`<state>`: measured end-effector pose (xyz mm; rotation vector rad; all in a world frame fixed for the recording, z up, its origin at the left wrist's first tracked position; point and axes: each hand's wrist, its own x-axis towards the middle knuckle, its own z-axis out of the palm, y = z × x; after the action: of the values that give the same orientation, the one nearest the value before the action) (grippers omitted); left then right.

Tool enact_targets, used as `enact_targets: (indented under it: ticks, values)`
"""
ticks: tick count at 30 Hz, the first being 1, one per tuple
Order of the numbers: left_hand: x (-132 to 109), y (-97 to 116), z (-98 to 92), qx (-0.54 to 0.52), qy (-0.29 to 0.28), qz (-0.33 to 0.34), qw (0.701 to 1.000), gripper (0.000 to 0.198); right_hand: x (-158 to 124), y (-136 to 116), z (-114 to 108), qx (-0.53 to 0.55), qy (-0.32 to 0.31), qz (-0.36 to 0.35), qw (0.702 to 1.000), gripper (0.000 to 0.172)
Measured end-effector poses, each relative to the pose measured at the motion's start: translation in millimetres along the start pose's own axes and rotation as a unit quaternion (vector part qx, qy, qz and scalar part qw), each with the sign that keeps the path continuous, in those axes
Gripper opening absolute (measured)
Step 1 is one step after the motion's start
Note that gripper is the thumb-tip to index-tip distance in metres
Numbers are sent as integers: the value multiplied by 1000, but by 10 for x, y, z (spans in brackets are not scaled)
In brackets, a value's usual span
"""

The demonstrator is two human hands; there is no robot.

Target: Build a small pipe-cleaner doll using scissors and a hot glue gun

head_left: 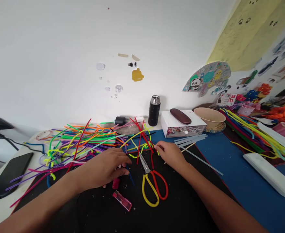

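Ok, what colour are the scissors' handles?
A yellow handle and a red handle, clearest in the head view.

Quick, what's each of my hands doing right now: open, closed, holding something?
Left hand: fingers curled beside a blue stem; can't tell if gripped.
Right hand: fingertips at the red stems; whether they grip can't be told.

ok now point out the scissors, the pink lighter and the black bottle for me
Scissors (146, 169): head view, on the metal by the pivot
Pink lighter (122, 201): head view, on the middle of its body
Black bottle (154, 112): head view, on the dark body below the silver top
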<state>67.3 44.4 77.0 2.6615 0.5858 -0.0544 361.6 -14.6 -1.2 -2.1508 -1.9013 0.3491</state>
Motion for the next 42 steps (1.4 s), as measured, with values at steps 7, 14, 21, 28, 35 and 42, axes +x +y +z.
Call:
enact_targets:
  ticks: [7, 14, 21, 28, 35, 42]
  values:
    - [2, -28, 63, -14, -21, -13, 1000, 25, 344, -1, -16, -40, 15, 26, 999, 26]
    - [-114, -46, 84, -41, -26, -38, 998, 22, 696, -239, 101, -62, -24, 17, 998, 29]
    - [18, -161, 39, -23, 3, -63, 998, 23, 799, -162, 206, -46, -46, 14, 998, 21]
    - [690, -379, -29, 87, 67, -114, 987, 19, 789, -97, 249, 12, -23, 7, 1000, 19]
    - [1219, -638, 207, 143, 92, -179, 969, 17, 633, -136, 183, 111, 31, -26, 993, 25]
    - [1238, -630, 85, 93, 102, -202, 970, 26, 361, -119, 152, 194, 40, -52, 979, 30]
